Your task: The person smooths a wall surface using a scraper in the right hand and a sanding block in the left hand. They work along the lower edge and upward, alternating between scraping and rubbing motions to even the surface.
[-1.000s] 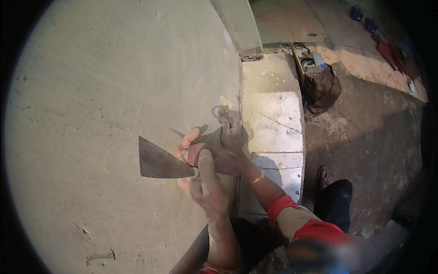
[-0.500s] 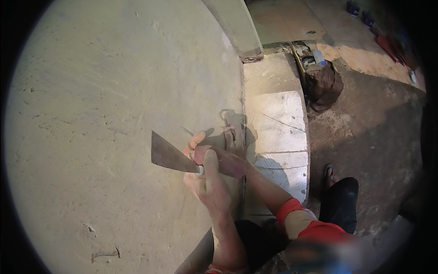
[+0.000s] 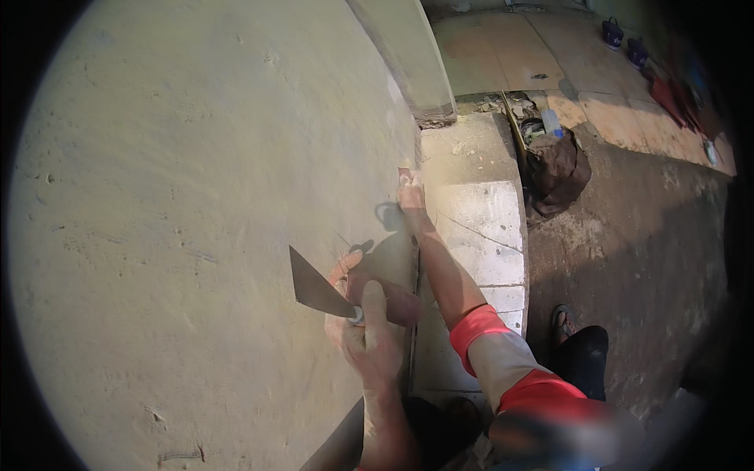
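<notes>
My left hand (image 3: pixel 367 341) is closed around a putty knife, whose flat, flared metal blade (image 3: pixel 318 286) points up and left beside the wall (image 3: pixel 196 180). The same hand also grips a reddish roll (image 3: pixel 399 304) that looks like sandpaper; its far end reaches toward the wall's lower edge. Farther forward, my right hand (image 3: pixel 412 195) is stretched out to the base of the wall. Its fingers press a small reddish piece of sandpaper (image 3: pixel 404 173) to the wall surface, just above the pale tiled ledge (image 3: pixel 483 208). The knife's handle is mostly hidden in my left hand.
A crumpled brown bag (image 3: pixel 559 173) leans against the ledge's right side, near broken rubble. A projecting wall edge (image 3: pixel 404 59) stands ahead of my right hand. Beyond lie orange floor tiles (image 3: pixel 503 51) with two dark purple pots (image 3: pixel 613 34). My sandalled foot (image 3: pixel 563 323) rests on rough floor.
My right hand has moved forward along the wall's base, away from the left hand, and its arm is straighter. My left hand still holds the putty knife and roll; the view has shifted slightly.
</notes>
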`<state>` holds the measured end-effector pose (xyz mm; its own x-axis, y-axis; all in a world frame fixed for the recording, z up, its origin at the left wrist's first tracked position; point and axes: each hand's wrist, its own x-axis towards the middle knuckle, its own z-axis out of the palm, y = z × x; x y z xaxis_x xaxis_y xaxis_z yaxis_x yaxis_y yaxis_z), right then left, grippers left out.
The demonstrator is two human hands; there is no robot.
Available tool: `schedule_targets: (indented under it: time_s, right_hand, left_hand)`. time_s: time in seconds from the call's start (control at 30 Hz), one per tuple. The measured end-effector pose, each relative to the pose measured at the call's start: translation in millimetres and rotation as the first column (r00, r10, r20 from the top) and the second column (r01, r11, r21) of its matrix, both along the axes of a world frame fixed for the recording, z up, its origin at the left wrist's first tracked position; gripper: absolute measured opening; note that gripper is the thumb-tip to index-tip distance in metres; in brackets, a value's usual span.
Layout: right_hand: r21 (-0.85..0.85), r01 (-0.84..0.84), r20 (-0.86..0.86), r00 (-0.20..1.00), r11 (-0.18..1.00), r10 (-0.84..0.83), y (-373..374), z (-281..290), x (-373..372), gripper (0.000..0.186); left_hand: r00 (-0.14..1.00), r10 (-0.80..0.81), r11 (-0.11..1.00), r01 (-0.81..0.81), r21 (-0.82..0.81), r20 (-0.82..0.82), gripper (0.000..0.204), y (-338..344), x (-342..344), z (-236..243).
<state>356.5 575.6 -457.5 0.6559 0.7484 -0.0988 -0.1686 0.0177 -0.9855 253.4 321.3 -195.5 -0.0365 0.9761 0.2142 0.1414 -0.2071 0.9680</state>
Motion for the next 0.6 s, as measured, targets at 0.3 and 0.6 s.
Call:
schedule_targets:
  time_s: [0.3, 0.6]
  right_hand:
    - [0.773, -0.147, 0.204, 0.979, 0.618, -0.023, -25.3, 190.8, -33.7, 0.028]
    - [0.425, -0.022, -0.040, 0.998, 0.905, 0.043, 54.3, 188.7, 20.1, 0.032]
  left_hand:
    - [0.949, 0.158, 0.982, -0.122, 0.145, -0.274, 0.034, 23.3, -4.4, -28.6]
    - [0.816, 0.326, 0.897, -0.109, 0.427, -0.477, 0.033, 48.2, 6.9, -25.6]
